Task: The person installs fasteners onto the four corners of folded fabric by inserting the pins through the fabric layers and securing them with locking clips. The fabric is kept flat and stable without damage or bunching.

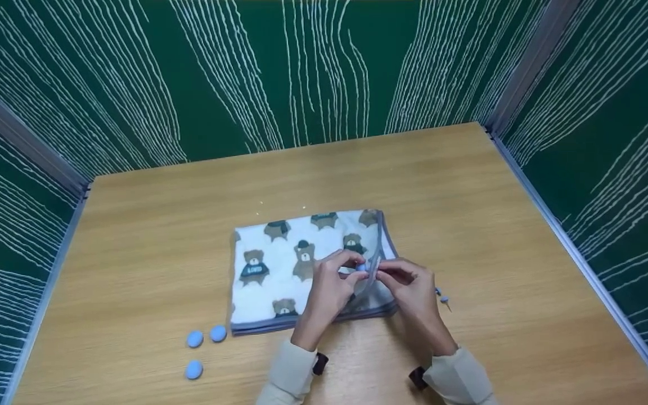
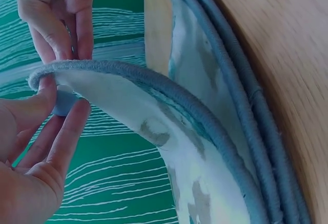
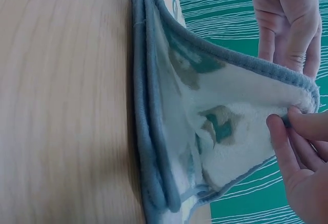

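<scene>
A folded white blanket (image 1: 279,270) with brown bears and grey-blue edging lies on the table, its near right corner lifted between both hands. My left hand (image 1: 332,284) pinches a round light-blue cap (image 2: 64,101) between thumb and fingers, at one face of the lifted corner. On the other face, my right hand (image 1: 414,287) pinches a small dark-blue piece (image 3: 286,120) against the cloth; fingers mostly cover it, so its full shape is hidden. Blue-headed pins (image 1: 444,300) lie on the table just right of the right hand.
Three light-blue round caps (image 1: 194,338) rest on the wooden table (image 1: 149,264), left of the blanket's near corner. Tiny pale specks (image 1: 304,207) lie behind the blanket. Green panels with white lines (image 1: 324,67) wall the table's back and sides.
</scene>
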A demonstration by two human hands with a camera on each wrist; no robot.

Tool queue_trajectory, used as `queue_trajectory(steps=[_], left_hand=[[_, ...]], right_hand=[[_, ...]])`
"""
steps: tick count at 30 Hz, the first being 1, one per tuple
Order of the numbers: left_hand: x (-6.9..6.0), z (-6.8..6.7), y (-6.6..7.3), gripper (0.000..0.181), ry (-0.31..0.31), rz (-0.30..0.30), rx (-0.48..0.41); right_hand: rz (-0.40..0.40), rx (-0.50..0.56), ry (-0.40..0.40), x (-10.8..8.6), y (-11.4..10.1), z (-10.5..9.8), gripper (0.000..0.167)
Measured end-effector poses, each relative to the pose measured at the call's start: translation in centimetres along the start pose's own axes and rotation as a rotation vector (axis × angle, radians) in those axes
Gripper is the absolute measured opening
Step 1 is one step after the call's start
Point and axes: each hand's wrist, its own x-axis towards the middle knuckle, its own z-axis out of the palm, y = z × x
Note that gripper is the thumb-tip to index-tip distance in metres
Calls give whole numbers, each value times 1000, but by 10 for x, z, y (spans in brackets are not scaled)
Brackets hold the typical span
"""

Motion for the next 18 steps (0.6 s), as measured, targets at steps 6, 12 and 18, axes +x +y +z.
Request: queue_trajectory(steps=[6,12,18], left_hand=[[0,6,-1,13,12,35,-16],[-2,9,3,16,-6,35,-49],[0,11,5,19,-10,35,31]], right_hand=[[-49,50,-1,-3,-20,1,15],[-48,55,-6,-7,-31,-1,16],[-106,39,-37,-7,-23,1,18]])
